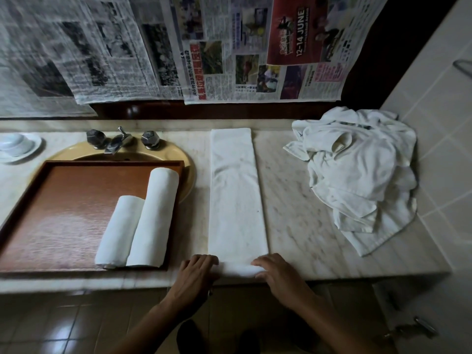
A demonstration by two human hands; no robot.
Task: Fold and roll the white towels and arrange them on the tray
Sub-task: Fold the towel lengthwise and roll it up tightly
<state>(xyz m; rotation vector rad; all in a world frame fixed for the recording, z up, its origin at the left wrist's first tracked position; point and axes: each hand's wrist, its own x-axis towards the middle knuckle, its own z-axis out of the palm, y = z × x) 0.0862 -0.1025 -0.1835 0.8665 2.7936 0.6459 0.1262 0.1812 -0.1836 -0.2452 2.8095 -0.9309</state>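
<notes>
Head view: left hand [198,270] and right hand [274,273] hold the towel [236,195].

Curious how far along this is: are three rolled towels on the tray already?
No, only two rolled towels lie on the tray, side by side.

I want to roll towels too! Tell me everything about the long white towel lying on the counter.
The long white terry-cloth towel is folded into a narrow strip and lies flat on the pale marble counter, running from back to front. Its near end is curled into a small roll. The left hand and right hand hold that roll, one at each end. It lies between the brown wooden tray and the heap of crumpled white towels, touching neither.
</notes>
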